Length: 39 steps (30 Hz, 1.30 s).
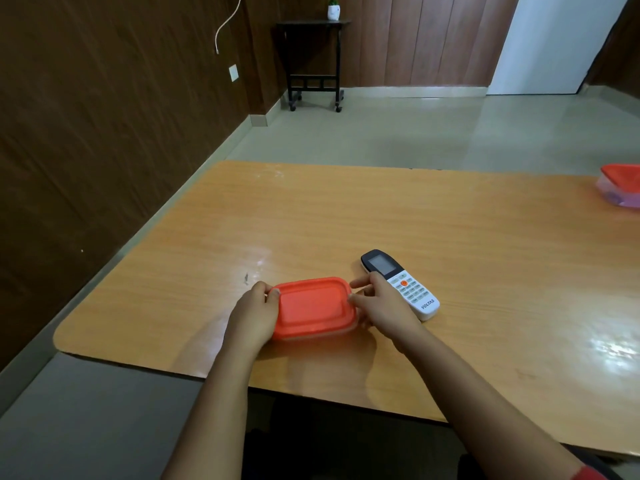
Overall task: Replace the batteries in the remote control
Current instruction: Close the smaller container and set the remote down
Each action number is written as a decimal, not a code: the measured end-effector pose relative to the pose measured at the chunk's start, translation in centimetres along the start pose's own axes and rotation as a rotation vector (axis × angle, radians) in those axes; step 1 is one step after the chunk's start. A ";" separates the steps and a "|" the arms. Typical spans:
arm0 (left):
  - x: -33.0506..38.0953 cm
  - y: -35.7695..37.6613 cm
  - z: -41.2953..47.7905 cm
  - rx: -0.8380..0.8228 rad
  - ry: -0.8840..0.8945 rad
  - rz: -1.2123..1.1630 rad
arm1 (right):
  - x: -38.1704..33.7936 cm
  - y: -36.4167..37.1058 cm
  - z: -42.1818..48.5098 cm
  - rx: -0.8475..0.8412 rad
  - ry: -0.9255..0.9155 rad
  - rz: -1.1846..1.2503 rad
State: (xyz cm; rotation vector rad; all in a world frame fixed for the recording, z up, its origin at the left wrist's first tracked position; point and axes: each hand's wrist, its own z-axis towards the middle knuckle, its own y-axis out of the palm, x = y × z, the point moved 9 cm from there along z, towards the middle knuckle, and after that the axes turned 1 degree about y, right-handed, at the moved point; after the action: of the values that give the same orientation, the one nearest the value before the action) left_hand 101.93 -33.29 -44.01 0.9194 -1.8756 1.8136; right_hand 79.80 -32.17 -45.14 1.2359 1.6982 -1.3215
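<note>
Both hands (254, 313) (382, 306) pinch the orange-lidded box (313, 308) (seemingly closed), remote control (401, 284) just beside.

Both hands (254, 315) (382, 306) forward, fingers (360, 283) curled.

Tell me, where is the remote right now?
The remote lies face up on the table, just right of the red-lidded box, partly behind the right hand.
</note>
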 end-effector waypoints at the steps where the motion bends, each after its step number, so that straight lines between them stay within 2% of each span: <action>1: 0.2 0.0 -0.1 0.017 0.006 0.028 | 0.0 0.1 0.0 -0.017 -0.001 0.007; 5: 0.5 0.6 -0.1 0.069 -0.025 0.028 | -0.3 0.3 -0.6 -0.072 -0.007 -0.092; 10: 0.8 1.2 -0.2 0.098 -0.032 0.033 | -1.7 0.1 -1.2 0.089 -0.172 -0.413; 14: 0.9 1.1 -0.2 0.132 -0.010 0.060 | -0.9 0.9 -1.2 0.132 -0.212 -0.354; 19: 0.8 1.2 -0.6 0.179 -0.004 0.091 | 0.2 0.1 -1.2 0.294 -0.206 -0.203; 27: 0.9 1.6 -0.7 0.207 0.008 0.123 | 0.6 -0.3 1.4 0.350 -0.008 -0.344; 30: 0.8 1.6 -0.5 0.209 0.010 0.132 | 0.5 0.3 2.1 0.309 -0.016 -0.437; 33: 0.8 1.4 -0.7 0.247 0.002 0.146 | -0.4 0.3 2.0 0.356 -0.080 -0.554; 39: 1.9 0.8 -1.3 0.264 0.033 0.195 | -1.0 0.3 1.3 0.327 -0.078 -0.553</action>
State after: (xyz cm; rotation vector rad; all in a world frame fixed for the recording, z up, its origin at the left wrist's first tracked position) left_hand 99.83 -32.44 -43.16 0.8075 -1.7871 2.2201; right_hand 80.37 -33.68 -44.67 0.8873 1.8956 -2.0104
